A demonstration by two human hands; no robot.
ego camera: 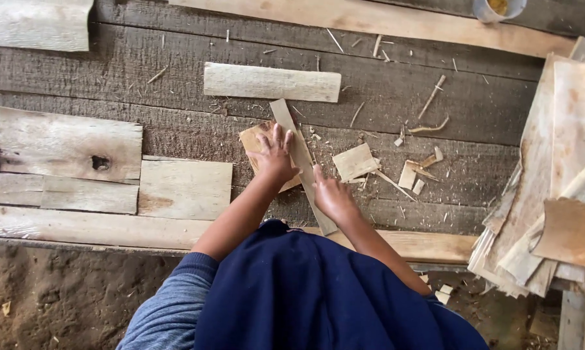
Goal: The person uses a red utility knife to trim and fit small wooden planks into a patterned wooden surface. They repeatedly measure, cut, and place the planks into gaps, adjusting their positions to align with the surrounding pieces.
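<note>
Left hand (274,157) lies open, fingers spread, pressing one thin wood sheet (252,141); right hand (332,196) is curled around one long wood strip (299,155) on the worktop (435,104).

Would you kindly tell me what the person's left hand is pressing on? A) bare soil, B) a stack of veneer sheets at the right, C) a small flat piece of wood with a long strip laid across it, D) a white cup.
C: the left hand lies spread on the small wood piece, beside the strip that the right hand holds.
</note>
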